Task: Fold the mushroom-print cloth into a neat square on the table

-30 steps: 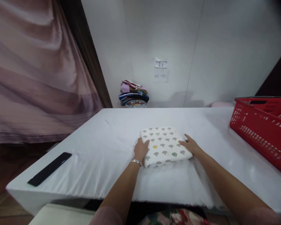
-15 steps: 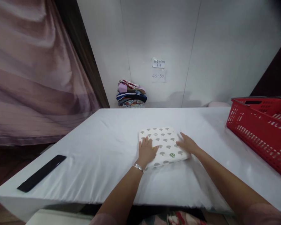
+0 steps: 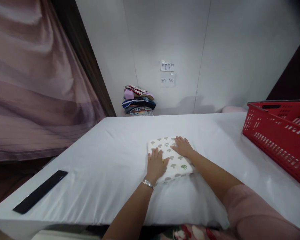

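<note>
Basically both hands flat and spread on the folded cloth [image 3: 170,156], white with a mushroom print, lying mid-table a bit toward the near edge. Left hand [image 3: 155,164] presses its near-left part, fingers open, gripping nothing; a bracelet [image 3: 147,183] sits on that wrist. Right hand [image 3: 182,146] lies palm down on the far-right part, fingers open too. Table [image 3: 102,156] is covered in white sheet, wide bare stretch left of the cloth and behind it up to the far edge. Black flat bar [image 3: 39,195] near the front-left corner, well apart. Red basket [image 3: 280,133] at the right edge, cut off by the frame, inside not visible. Clothes pile [image 3: 138,100] sits beyond the far edge against the wall. Paper notes [image 3: 167,71] on the wall, writing mostly unreadable. Cloth's near-right corner hidden by the right forearm.
</note>
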`<state>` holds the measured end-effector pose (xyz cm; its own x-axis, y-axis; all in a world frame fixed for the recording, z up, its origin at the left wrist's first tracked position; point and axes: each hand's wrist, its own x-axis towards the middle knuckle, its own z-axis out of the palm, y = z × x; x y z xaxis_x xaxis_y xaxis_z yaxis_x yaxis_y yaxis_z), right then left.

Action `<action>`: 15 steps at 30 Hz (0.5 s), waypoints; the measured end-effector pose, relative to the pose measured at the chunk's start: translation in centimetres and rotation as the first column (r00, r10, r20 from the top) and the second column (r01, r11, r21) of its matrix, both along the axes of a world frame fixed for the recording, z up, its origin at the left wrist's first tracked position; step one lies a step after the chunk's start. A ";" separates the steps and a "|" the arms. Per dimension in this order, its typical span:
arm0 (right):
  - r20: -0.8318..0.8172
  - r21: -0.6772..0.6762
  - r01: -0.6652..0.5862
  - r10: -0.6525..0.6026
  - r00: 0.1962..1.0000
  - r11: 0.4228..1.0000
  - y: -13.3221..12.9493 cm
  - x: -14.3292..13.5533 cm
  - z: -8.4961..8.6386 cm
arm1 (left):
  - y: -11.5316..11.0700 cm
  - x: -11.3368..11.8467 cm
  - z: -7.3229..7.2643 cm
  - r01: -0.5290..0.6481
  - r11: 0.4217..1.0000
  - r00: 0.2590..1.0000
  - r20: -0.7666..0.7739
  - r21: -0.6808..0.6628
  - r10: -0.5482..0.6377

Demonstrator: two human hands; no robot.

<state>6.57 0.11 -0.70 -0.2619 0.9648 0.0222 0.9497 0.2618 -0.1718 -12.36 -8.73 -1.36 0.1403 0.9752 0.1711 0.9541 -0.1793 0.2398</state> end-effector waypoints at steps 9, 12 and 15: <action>0.008 0.024 -0.002 0.002 1.000 1.000 0.1 0.1 -0.8 | 1.7 -0.3 2.0 -0.032 0.986 0.997 0.066 -0.165 0.044; -0.003 0.043 -0.003 0.003 1.000 0.999 0.1 0.2 -1.0 | 3.6 -0.3 3.0 -0.086 0.994 0.995 0.045 -0.070 0.089; -0.015 0.037 -0.006 0.006 1.000 0.999 0.1 0.4 -1.1 | 5.0 -0.3 2.3 -0.109 0.993 0.994 0.006 -0.039 0.109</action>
<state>7.01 0.18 -1.77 -0.2670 0.9617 0.0617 0.9454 0.2738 -0.1766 -12.65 -3.72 0.95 0.0312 0.9905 0.1340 0.9654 -0.0646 0.2525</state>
